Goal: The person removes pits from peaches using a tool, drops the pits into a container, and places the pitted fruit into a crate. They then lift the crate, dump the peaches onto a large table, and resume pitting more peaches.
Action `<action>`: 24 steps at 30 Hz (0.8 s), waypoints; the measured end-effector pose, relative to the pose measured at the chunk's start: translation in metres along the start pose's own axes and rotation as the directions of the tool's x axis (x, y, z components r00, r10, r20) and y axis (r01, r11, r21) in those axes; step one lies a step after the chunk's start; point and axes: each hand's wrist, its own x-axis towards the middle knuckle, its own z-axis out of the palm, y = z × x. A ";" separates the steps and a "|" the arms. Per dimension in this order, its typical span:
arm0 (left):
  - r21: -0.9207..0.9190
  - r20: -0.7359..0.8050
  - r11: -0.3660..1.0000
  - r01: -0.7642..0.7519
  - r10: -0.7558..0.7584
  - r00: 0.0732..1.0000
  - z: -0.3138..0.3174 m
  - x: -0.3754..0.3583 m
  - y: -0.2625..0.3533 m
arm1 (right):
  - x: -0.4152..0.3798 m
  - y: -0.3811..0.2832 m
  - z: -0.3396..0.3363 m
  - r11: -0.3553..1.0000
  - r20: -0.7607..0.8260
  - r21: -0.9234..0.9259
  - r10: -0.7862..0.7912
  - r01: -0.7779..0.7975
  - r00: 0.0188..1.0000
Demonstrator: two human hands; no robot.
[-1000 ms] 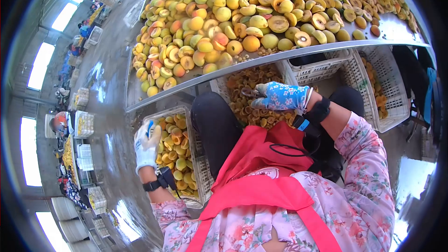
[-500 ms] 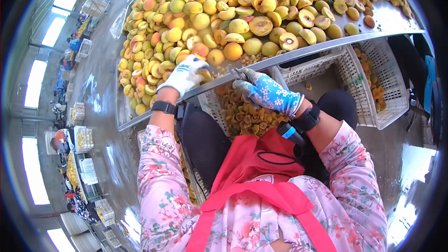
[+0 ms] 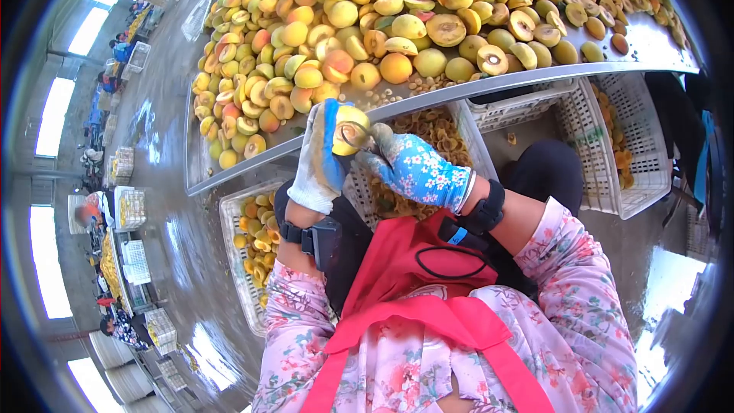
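Observation:
My left hand (image 3: 319, 154), in a white and blue glove, holds a yellow peach half (image 3: 350, 128) with its cut face turned toward my other hand. In a blue floral glove, my right hand (image 3: 420, 168) is closed around a small tool whose thin curved metal end (image 3: 353, 136) meets the cut face; its handle is mostly hidden by the fingers. Both hands are in front of the metal table edge (image 3: 489, 93). A heap of peach halves (image 3: 306, 38) covers much of the table beyond. Beneath my right hand, a crate holds brownish peach scraps (image 3: 440, 131).
A white crate of peach halves (image 3: 256, 241) stands beside my left knee. More white crates (image 3: 604, 145) are under the table at the right. Far left, people work beside crates (image 3: 130, 206) on a wet floor (image 3: 183, 260).
My left hand has come back from the heap and turned, now showing a peach half. My right hand has moved slightly down and left, bringing the tool to the fruit. The view has shifted slightly.

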 end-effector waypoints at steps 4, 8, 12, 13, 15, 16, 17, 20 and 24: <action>0.088 -0.017 0.995 0.042 -0.040 0.999 0.005 -0.003 0.001 | -0.001 0.007 0.012 0.985 -0.017 -0.173 -0.002 -0.001 1.000; -0.032 -0.080 0.991 0.131 -0.133 0.988 0.011 -0.002 0.012 | 0.002 0.006 0.021 0.991 -0.006 -0.116 0.072 -0.072 0.997; -0.335 -0.121 0.921 0.200 -0.252 0.960 0.017 0.001 0.022 | 0.003 0.011 0.039 0.987 -0.092 0.127 0.106 -0.094 0.990; -0.507 -0.124 0.827 0.243 -0.349 0.929 0.019 0.001 0.023 | 0.003 0.009 0.041 0.973 -0.108 0.203 0.131 -0.107 0.985; -0.825 -0.022 0.474 0.307 -0.569 0.822 0.022 0.000 0.026 | 0.004 0.002 0.038 0.898 -0.026 0.397 0.217 -0.189 0.976; -0.895 0.021 0.334 0.295 -0.631 0.775 0.024 0.000 0.026 | 0.005 -0.010 0.030 0.843 0.024 0.486 0.252 -0.231 0.968; -0.894 -0.002 0.346 0.284 -0.638 0.770 0.027 -0.001 0.023 | 0.004 -0.024 0.016 0.708 0.186 0.587 0.354 -0.392 0.917; -0.901 -0.008 0.359 0.242 -0.573 0.820 0.024 0.005 0.035 | 0.005 -0.014 0.017 0.861 0.101 0.438 0.239 -0.259 0.966; -0.907 0.182 0.236 0.349 -0.529 0.829 0.018 0.002 0.028 | 0.005 -0.014 0.014 0.912 0.109 0.310 0.245 -0.267 0.963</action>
